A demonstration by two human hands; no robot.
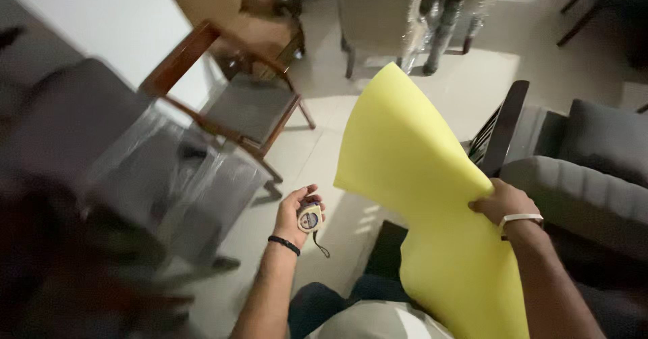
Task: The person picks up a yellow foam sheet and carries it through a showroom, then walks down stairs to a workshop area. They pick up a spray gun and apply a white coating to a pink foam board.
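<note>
2 hands full: tape measure and yellow sheet.
Left hand [297,216] closed around tape measure [310,217], cord dangling; right hand [505,202] pinches yellow sheet's [412,170] edge, sheet curling up above lap. Looks like measuring prep; sheet likely needs flattening first. Chair [229,86] on floor [317,157] beyond.

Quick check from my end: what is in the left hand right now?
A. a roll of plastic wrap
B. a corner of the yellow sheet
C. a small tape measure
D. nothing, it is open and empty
C: the left hand is curled around a small tape measure with a cord hanging below it, while the right hand grips the edge of the large yellow sheet.
</note>
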